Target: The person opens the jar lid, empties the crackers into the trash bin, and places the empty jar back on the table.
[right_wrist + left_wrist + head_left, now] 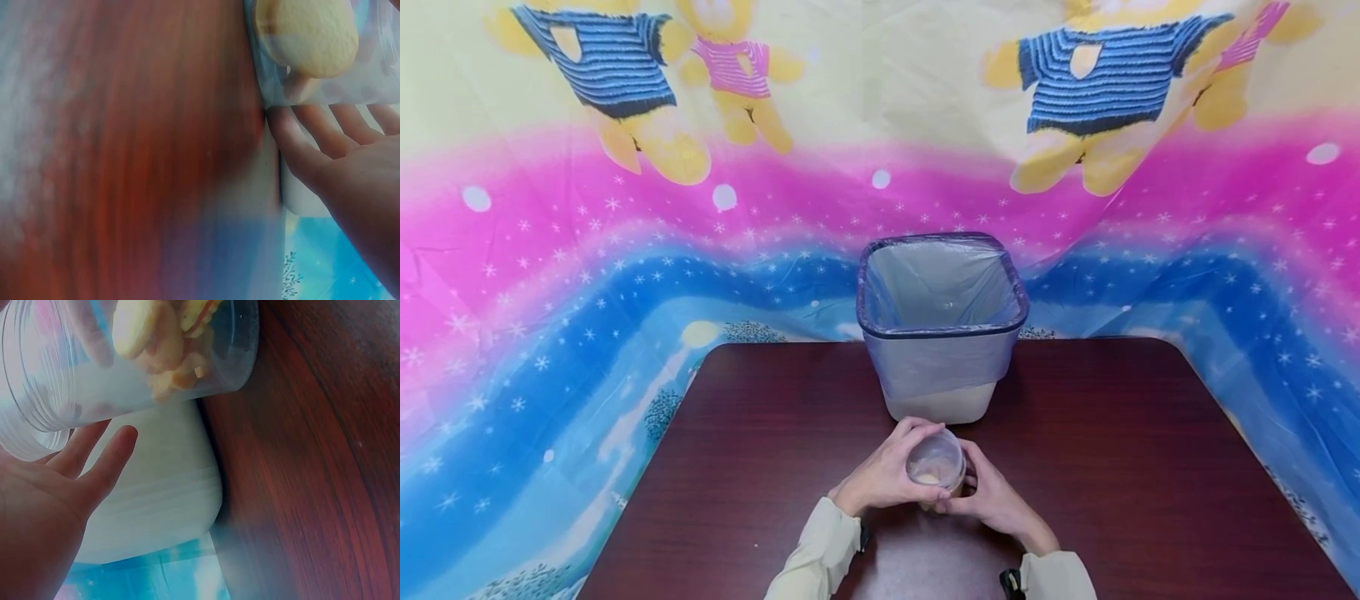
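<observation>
A clear round plastic jar (936, 463) stands between both hands, near the middle of the table. Yellowish biscuits or snack pieces (172, 344) lie inside it, and one oval biscuit (312, 37) shows through the wall in the right wrist view. Around the jar's top, where a clear lid (31, 440) appears to sit, the left hand (886, 472) curls its thumb and fingers. Lower on the jar's body, the right hand (997, 502) grips from the right side, its fingers partly hidden behind the plastic.
Just beyond the hands, a white bin (940, 402) lined with a translucent bag stands on the dark reddish-brown table (1112, 467). Behind the table hangs a colourful cloth (880, 192) printed with bears and snowflakes.
</observation>
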Available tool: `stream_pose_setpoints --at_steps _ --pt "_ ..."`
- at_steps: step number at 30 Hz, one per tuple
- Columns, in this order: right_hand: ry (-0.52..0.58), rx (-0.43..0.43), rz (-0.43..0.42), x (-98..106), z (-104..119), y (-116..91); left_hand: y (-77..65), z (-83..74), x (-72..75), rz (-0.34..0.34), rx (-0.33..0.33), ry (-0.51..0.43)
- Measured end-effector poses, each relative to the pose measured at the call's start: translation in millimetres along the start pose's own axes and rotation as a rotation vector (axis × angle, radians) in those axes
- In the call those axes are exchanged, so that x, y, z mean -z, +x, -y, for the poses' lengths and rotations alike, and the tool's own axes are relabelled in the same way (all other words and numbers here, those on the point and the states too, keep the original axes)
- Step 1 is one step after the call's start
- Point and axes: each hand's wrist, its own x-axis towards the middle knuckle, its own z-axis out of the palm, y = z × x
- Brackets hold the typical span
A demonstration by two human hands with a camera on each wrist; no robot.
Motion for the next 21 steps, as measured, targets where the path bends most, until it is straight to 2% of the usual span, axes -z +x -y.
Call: stream_pose_setpoints --at_steps 8,14,21 --pt "0.030 0.012 0.010 -2.6 -0.1 0.6 -2.7 2.1 2.8 -0.005 0.016 -0.004" --pt "-0.005 -0.006 -0.028 -4.6 3.2 1.2 -5.2 1.7 5.5 -0.018 0.007 0.009" --pt "-0.047 0.041 -0.055 -6.3 1.8 1.7 -11.3 4.0 8.9 -0.042 0.010 0.028"
